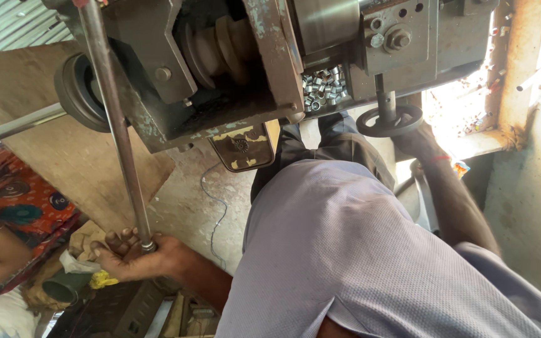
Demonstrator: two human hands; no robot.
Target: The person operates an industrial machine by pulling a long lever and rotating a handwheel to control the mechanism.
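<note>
- Currently, head view: left hand (134, 255) is closed around the lower end of a long steel bar (115, 122) that runs up past the machine body (220, 69); fingers wrap the bar just beside its end collar
- Right hand (417, 139) rests on the small dark handwheel (389, 120) below the machine; whether its fingers grip the wheel cannot be told
- A heap of small metal sleeves (324, 86) sits in an open tray on the machine
- Risk: the bar could slip through the grip if the pull is off-axis; loose shirt fabric (345, 250) hangs near rotating pulleys (217, 47)
</note>
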